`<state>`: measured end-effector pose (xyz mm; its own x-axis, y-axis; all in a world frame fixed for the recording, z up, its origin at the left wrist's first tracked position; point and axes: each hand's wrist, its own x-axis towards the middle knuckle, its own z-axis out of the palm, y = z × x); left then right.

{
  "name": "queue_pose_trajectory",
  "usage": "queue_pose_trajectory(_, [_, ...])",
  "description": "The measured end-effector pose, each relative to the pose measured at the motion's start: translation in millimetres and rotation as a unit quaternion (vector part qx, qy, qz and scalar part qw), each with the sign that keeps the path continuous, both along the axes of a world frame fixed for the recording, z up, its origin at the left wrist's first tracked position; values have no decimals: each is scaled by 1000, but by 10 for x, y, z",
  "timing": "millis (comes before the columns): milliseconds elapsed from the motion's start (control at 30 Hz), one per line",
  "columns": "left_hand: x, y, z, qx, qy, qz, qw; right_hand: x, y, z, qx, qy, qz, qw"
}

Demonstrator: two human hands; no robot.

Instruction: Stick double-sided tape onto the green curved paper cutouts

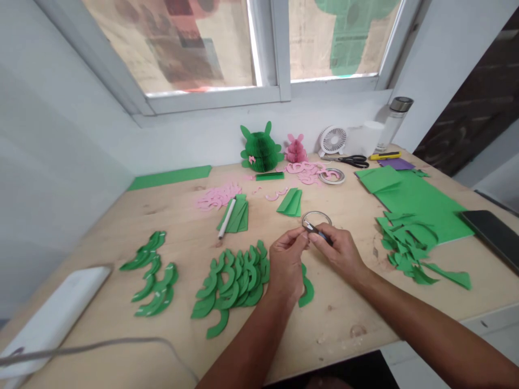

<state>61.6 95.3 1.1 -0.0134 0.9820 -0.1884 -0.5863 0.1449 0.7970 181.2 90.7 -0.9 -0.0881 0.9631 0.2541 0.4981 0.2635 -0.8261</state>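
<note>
My right hand (338,248) is closed around small snips (318,233) with dark handles and a short metal tip that points up and to the left. My left hand (288,256) is pinched together just beside that tip; whatever is between its fingers is too small to make out. Right behind the fingers lies a thin roll of tape (329,215), partly covered by my right hand. Below my left hand is a curved green paper piece (308,292), half hidden. Left of it spreads a heap of similar green paper curves (231,281).
Farther left lie green curves with whitish strips (156,292) and a white device (57,313) with a cable. Green scraps (405,243), green sheets (425,200) and a phone (492,235) are at right. A white pen (227,219), pink cutouts (219,196) and black scissors (352,161) sit farther back.
</note>
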Motion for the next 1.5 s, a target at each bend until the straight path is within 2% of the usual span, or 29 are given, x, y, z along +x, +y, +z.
queue_pose_trajectory(1500, [24, -14, -10, 11, -1, 10, 1000, 0, 3, -21, 11, -13, 2, 1000])
